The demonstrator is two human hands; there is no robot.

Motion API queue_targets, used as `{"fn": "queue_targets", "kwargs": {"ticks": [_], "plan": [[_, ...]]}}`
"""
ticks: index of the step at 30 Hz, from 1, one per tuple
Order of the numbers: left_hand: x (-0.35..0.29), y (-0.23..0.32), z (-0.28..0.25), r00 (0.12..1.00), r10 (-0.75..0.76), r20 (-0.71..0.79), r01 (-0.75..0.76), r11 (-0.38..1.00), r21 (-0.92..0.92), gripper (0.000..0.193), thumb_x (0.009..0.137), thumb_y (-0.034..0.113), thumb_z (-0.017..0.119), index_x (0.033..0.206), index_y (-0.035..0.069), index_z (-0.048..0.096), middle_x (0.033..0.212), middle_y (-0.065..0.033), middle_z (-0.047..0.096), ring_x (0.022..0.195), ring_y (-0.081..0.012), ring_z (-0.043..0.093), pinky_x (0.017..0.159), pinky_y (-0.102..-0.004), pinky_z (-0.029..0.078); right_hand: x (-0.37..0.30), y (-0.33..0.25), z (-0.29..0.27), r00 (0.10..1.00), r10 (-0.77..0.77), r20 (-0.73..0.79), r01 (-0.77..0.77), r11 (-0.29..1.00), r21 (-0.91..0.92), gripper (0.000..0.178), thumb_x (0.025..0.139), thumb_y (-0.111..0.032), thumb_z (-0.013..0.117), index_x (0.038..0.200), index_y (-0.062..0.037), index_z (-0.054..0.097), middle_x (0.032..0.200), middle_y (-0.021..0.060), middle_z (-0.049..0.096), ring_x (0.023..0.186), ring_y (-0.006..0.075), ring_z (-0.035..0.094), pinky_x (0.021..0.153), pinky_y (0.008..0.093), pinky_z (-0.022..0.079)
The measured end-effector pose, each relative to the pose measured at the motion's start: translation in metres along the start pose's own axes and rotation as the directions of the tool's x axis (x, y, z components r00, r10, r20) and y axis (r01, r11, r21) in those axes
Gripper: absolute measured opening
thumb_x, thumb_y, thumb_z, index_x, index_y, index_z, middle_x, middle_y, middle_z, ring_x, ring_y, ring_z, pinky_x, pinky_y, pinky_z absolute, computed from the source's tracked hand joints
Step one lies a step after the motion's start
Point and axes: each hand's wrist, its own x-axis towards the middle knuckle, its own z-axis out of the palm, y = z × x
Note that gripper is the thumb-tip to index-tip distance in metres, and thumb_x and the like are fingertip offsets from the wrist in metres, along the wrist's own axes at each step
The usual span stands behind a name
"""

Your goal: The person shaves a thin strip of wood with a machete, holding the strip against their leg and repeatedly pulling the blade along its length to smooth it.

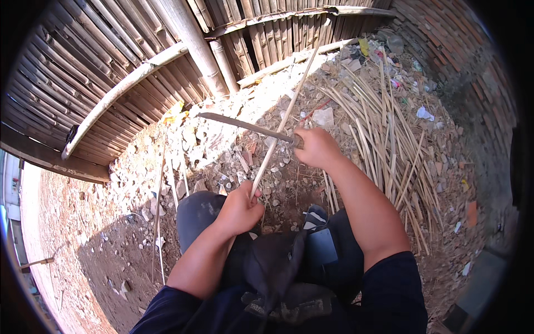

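My left hand (240,209) is closed around the lower part of a long, pale bamboo strip (289,106), which slants up and away to the right in front of my knees. In my right hand (316,147) is the handle of a machete (245,126), its dark blade pointing left. The blade crosses the strip about midway along, above my left hand; whether it cuts into the strip I cannot tell. Right of my right forearm lies a loose heap of similar bamboo strips (384,128) on the ground.
A split-bamboo wall (122,50) with a thick pole (192,44) stands ahead and left. A brick wall (473,83) runs along the right. Stones and litter cover the ground (111,234). Several thin strips (158,217) lie left of my knee.
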Motion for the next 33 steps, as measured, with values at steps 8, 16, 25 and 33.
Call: {"fn": "queue_targets", "kwargs": {"ticks": [8,16,25,33], "plan": [[-0.001,-0.006,0.003,0.999,0.030,-0.025,-0.031,0.999,-0.012,0.021,0.078,0.006,0.064,0.095,0.000,0.054,0.068,-0.0062,0.055,0.061,-0.0173,0.057,0.059,-0.0331,0.047,-0.013,-0.022,0.002,0.964,-0.256,0.064,0.262,0.959,-0.111,0.024,0.076,-0.022,0.071,0.097,-0.0115,0.065,0.082,0.0140,0.070,0.082,0.0387,0.068,0.073,0.0510,0.054],[-0.002,-0.015,0.002,0.999,0.005,-0.044,-0.010,0.994,-0.106,0.021,0.079,0.006,0.064,0.096,0.000,0.053,0.069,-0.0055,0.054,0.062,-0.0152,0.055,0.058,-0.0327,0.045,-0.011,-0.025,0.008,0.968,-0.252,0.014,0.253,0.964,-0.081,0.030,0.071,-0.022,0.075,0.098,-0.0123,0.067,0.081,0.0165,0.067,0.081,0.0400,0.067,0.071,0.0504,0.053],[0.003,-0.018,0.001,0.996,0.079,-0.045,-0.082,0.994,-0.071,0.021,0.079,0.006,0.064,0.096,0.000,0.053,0.067,-0.0037,0.053,0.059,-0.0140,0.054,0.057,-0.0322,0.044,-0.012,-0.019,0.002,0.953,-0.296,0.062,0.300,0.949,-0.097,0.027,0.075,-0.024,0.072,0.099,-0.0130,0.066,0.082,0.0162,0.069,0.083,0.0397,0.068,0.074,0.0514,0.054],[0.001,-0.014,-0.002,0.999,0.040,-0.019,-0.041,0.997,-0.072,0.021,0.078,0.007,0.064,0.095,0.000,0.052,0.067,-0.0040,0.053,0.060,-0.0137,0.054,0.057,-0.0314,0.044,-0.015,-0.025,0.003,0.960,-0.275,0.059,0.279,0.957,-0.082,0.025,0.073,-0.021,0.071,0.095,-0.0112,0.064,0.081,0.0159,0.069,0.082,0.0404,0.068,0.074,0.0521,0.053]]}}
